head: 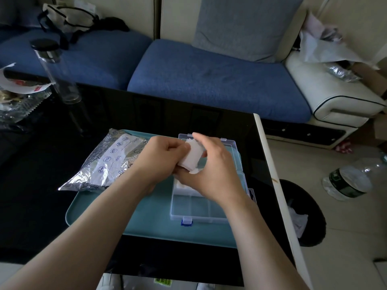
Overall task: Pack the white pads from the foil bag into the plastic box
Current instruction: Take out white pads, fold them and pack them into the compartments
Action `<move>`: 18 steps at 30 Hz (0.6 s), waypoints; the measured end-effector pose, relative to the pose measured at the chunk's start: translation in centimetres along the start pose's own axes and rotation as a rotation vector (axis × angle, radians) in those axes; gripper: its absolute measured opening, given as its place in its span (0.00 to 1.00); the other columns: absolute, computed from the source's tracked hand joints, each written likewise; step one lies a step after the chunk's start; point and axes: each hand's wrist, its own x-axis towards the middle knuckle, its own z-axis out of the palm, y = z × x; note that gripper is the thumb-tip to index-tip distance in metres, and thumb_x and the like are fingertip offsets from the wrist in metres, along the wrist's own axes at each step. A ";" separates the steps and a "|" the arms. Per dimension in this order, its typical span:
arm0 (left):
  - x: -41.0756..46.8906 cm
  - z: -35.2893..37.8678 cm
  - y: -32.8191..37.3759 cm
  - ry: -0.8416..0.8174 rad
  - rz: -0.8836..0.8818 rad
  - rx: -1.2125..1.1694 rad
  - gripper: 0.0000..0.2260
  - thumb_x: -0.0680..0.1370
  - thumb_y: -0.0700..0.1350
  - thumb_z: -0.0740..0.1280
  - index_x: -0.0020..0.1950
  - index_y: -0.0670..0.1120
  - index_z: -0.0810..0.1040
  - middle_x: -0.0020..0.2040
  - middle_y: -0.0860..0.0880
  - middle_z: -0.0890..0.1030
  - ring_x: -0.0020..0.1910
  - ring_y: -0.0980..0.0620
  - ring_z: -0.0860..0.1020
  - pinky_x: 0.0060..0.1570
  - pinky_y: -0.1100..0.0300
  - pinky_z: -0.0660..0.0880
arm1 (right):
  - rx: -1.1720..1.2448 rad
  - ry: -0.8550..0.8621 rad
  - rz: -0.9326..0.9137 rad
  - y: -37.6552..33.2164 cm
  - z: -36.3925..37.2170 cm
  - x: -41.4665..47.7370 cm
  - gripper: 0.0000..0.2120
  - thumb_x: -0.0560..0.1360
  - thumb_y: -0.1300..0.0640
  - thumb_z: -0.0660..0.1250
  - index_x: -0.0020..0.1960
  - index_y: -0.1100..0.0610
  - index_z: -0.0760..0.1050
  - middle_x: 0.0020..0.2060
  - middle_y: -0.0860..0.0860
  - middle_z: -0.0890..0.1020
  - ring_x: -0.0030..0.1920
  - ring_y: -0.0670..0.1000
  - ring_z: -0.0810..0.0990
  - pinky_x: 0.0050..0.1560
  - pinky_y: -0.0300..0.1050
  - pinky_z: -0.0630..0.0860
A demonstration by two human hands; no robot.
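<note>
A blue-cushioned sofa (pixel 209 80) runs behind a glossy black table (pixel 146 114), where a person works over a teal tray (pixel 146 216). A crinkled foil bag (pixel 109 162) lies on the tray's left side, partly overhanging onto the table. The clear plastic box (pixel 199 208) sits on the tray's right side, its lid folded open away from the person and its blue latch facing them. Above the box, the left hand (pixel 159 158) and right hand (pixel 213 168) meet, the fingers of both curled around a small stack of white pads (pixel 192 155) held between them. Something white, possibly another pad, shows in a far compartment beneath the hands. A tall clear bottle (pixel 56 70) stands at the table's far left.
</note>
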 end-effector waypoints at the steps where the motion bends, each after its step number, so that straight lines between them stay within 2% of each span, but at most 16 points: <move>1: 0.0 0.0 0.1 -0.001 0.004 0.021 0.11 0.81 0.49 0.68 0.49 0.44 0.87 0.48 0.35 0.85 0.46 0.42 0.84 0.55 0.31 0.80 | -0.027 0.015 -0.011 -0.1 0.0 0.1 0.44 0.64 0.42 0.84 0.75 0.49 0.72 0.64 0.44 0.78 0.58 0.44 0.78 0.59 0.37 0.76; 3: -0.1 0.1 0.2 -0.003 -0.008 0.020 0.12 0.83 0.49 0.68 0.50 0.43 0.87 0.50 0.32 0.84 0.44 0.42 0.82 0.55 0.32 0.81 | -0.036 0.039 0.004 -0.2 -0.1 0.3 0.38 0.66 0.43 0.83 0.72 0.49 0.75 0.59 0.44 0.82 0.54 0.45 0.80 0.54 0.41 0.79; 5: 0.0 0.1 0.2 -0.024 -0.039 -0.022 0.12 0.85 0.47 0.67 0.52 0.42 0.87 0.52 0.31 0.83 0.46 0.37 0.83 0.56 0.33 0.81 | -0.054 0.042 0.026 -0.3 -0.3 0.3 0.35 0.67 0.41 0.82 0.70 0.49 0.77 0.54 0.44 0.84 0.49 0.44 0.81 0.47 0.38 0.78; 8: 0.0 -0.1 0.3 -0.059 -0.111 -0.095 0.16 0.85 0.50 0.66 0.55 0.39 0.86 0.55 0.30 0.83 0.48 0.39 0.83 0.58 0.38 0.82 | -0.016 0.059 0.064 -0.6 -0.6 0.2 0.27 0.67 0.40 0.81 0.62 0.47 0.80 0.46 0.43 0.84 0.43 0.43 0.82 0.41 0.40 0.79; 11: -0.2 -0.1 0.8 -0.080 -0.189 -0.175 0.15 0.85 0.51 0.66 0.58 0.40 0.86 0.56 0.30 0.83 0.49 0.40 0.83 0.59 0.43 0.83 | 0.069 0.114 0.102 -1.3 -1.1 0.1 0.18 0.67 0.43 0.82 0.53 0.46 0.83 0.38 0.42 0.84 0.39 0.41 0.83 0.36 0.35 0.78; 14: -0.5 0.1 1.4 -0.099 -0.262 -0.244 0.15 0.85 0.51 0.65 0.59 0.41 0.84 0.54 0.35 0.86 0.56 0.38 0.85 0.61 0.43 0.82 | 0.087 0.131 0.103 -1.7 -1.3 0.0 0.16 0.67 0.42 0.82 0.47 0.48 0.82 0.35 0.43 0.84 0.37 0.39 0.83 0.35 0.36 0.78; 18: -0.7 0.2 1.6 -0.139 -0.286 -0.284 0.18 0.85 0.53 0.65 0.62 0.40 0.83 0.54 0.38 0.87 0.59 0.38 0.84 0.61 0.41 0.81 | 0.030 0.110 0.084 -1.6 -1.0 -0.1 0.18 0.68 0.39 0.80 0.53 0.47 0.82 0.37 0.42 0.85 0.39 0.39 0.83 0.39 0.41 0.80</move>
